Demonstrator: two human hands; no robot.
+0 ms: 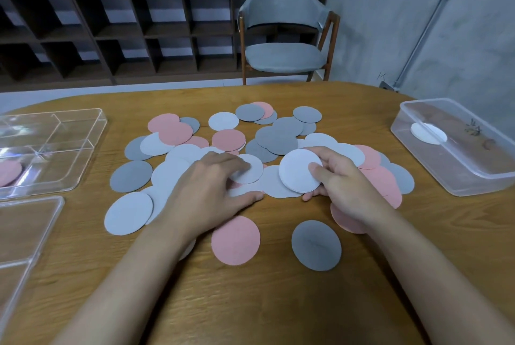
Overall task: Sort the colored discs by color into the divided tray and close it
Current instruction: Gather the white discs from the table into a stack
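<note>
Right hand point(342, 183) grips a stack of white discs point(299, 170), thumb on top. Left hand point(211, 191) rests with fingers flat on the mixed disc pile point(276, 135), mid-surface point(264, 303). The divided tray point(55, 146), far left, holds a pink disc point(8, 173).

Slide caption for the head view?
Right hand holds white discs; left hand rests on another white disc.

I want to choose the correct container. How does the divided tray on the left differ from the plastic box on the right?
The divided tray is shallow, clear and split by partitions; the plastic box is deeper, cloudy and undivided. The tray holds a pink disc; the box holds a white disc. Both stand open on the table.
</note>
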